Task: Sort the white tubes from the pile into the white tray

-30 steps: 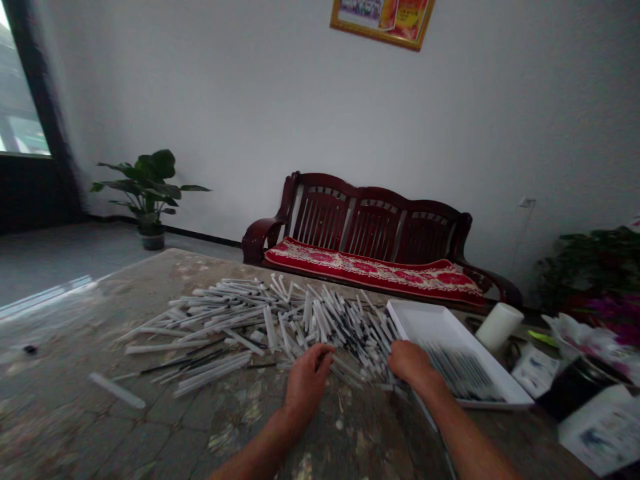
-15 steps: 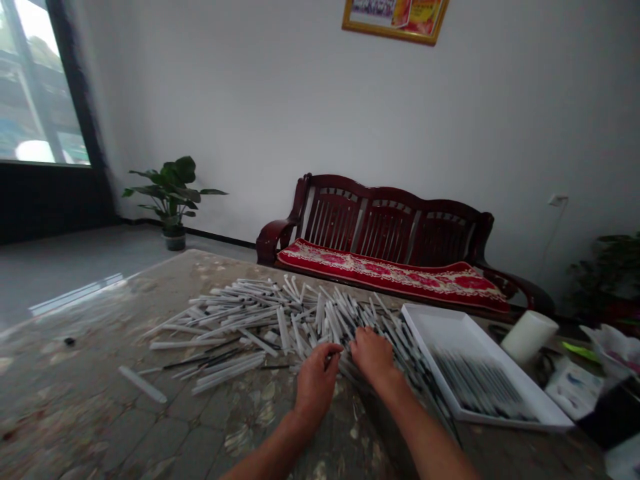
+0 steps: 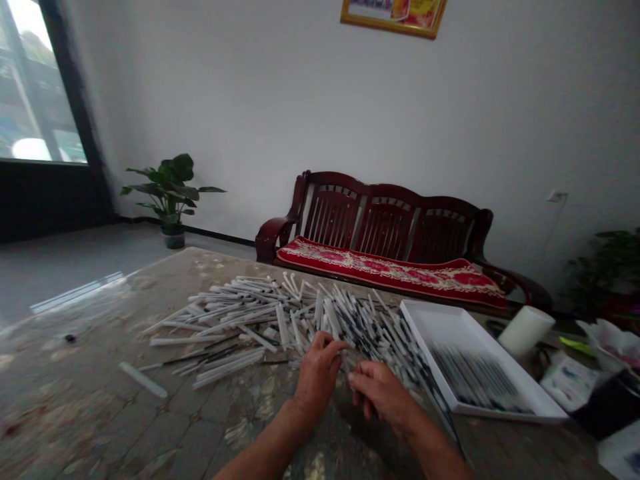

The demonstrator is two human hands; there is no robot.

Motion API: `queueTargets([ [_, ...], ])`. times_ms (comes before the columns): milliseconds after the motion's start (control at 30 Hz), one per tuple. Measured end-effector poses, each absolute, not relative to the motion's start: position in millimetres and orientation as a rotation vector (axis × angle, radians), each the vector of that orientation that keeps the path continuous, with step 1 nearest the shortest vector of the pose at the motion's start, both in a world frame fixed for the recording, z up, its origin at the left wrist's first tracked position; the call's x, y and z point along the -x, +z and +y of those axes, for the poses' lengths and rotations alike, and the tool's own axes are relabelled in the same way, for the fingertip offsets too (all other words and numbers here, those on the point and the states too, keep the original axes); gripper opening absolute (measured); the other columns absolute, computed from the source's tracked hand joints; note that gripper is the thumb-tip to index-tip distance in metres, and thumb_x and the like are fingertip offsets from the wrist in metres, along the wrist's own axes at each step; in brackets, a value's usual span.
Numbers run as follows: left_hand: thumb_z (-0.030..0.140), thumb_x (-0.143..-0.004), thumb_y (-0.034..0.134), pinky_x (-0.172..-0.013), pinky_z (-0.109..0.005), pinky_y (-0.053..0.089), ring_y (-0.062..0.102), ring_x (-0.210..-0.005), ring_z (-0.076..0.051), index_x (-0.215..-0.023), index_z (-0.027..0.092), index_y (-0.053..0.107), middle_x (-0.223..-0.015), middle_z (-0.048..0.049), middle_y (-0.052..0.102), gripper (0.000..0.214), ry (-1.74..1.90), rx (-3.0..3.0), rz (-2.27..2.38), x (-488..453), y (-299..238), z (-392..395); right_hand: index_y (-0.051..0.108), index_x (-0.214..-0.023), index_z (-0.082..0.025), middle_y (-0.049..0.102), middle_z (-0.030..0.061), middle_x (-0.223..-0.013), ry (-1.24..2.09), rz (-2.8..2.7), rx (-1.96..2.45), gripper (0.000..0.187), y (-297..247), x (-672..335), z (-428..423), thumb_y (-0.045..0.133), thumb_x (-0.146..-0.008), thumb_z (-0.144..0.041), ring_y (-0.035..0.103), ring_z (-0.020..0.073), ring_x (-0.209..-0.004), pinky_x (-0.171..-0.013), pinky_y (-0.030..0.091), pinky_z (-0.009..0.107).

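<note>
A large heap of thin white and black sticks (image 3: 280, 320) lies spread over the mottled stone table (image 3: 100, 400). My left hand (image 3: 316, 375) rests at the heap's near edge, fingers curled onto the sticks. My right hand (image 3: 381, 395) is just right of it, lifted slightly toward me, fingers bent in a pinch; what they hold is too small to make out. A white tray (image 3: 435, 327) with a row of dark sticks laid in it stands to the right of both hands.
A white cylinder (image 3: 526, 331) stands beyond the tray, with papers and boxes (image 3: 570, 383) at the far right. A loose white stick (image 3: 143, 379) lies alone at the left. A dark wooden bench (image 3: 390, 233) and potted plant (image 3: 173, 193) stand behind.
My right hand came left from the tray's edge into the heap, then drew back toward me with fingers pinched. My left hand stayed at the heap's near edge.
</note>
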State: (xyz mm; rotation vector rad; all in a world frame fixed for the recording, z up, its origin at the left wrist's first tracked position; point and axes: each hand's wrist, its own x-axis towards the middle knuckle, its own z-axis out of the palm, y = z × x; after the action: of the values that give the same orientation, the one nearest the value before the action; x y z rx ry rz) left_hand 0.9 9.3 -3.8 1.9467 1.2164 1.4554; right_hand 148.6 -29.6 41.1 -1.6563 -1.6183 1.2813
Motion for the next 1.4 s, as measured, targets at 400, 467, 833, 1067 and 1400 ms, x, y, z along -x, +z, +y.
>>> queueTargets([
  [400,0.038,-0.072,0.060,-0.057,-0.028,0.049,0.061,-0.060,-0.017,-0.082,0.016,0.062,-0.064,-0.0015,0.065,0.023,1.584,-0.932,1.067,0,5,19,0.061,-0.099,-0.020,0.064,0.0076,-0.105,-0.117,-1.919,2.133,0.019,25,-169,25,0.057,-0.083,-0.030,0.063,0.0195,-0.091,-0.070,0.041,0.025],
  [467,0.038,-0.069,0.063,-0.056,-0.027,0.049,0.062,-0.059,-0.016,-0.080,0.016,0.060,-0.063,-0.0007,0.064,0.025,1.572,-0.876,1.048,-1,6,18,0.061,-0.098,-0.019,0.063,0.0086,-0.106,-0.172,-1.974,2.178,0.018,26,-165,27,0.057,-0.084,-0.030,0.064,0.0200,-0.091,-0.069,0.042,0.026],
  [833,0.043,-0.062,0.072,-0.052,-0.024,0.050,0.065,-0.060,-0.015,-0.077,0.015,0.059,-0.064,0.0000,0.064,0.034,1.472,-0.652,0.979,-5,0,20,0.061,-0.093,-0.019,0.068,0.0079,-0.097,-0.261,-2.064,2.181,0.015,29,-168,12,0.048,-0.090,-0.026,0.066,0.0191,-0.087,-0.065,0.041,0.025],
  [1067,0.040,-0.064,0.075,-0.055,-0.026,0.054,0.067,-0.060,-0.015,-0.076,0.015,0.057,-0.066,-0.0011,0.065,0.033,1.455,-0.538,0.917,-5,-2,22,0.060,-0.099,-0.021,0.070,0.0052,-0.093,-0.194,-1.940,1.988,0.020,15,-175,-13,0.041,-0.094,-0.023,0.065,0.0182,-0.088,-0.072,0.041,0.026],
  [1400,0.032,-0.074,0.069,-0.058,-0.023,0.054,0.067,-0.063,-0.013,-0.075,0.015,0.054,-0.069,-0.0011,0.064,0.023,1.431,-0.448,0.897,-2,0,23,0.067,-0.103,-0.027,0.069,0.0031,-0.095,-0.195,-2.034,1.740,0.025,24,-168,-25,0.046,-0.090,-0.021,0.056,0.0201,-0.092,-0.084,0.039,0.030],
])
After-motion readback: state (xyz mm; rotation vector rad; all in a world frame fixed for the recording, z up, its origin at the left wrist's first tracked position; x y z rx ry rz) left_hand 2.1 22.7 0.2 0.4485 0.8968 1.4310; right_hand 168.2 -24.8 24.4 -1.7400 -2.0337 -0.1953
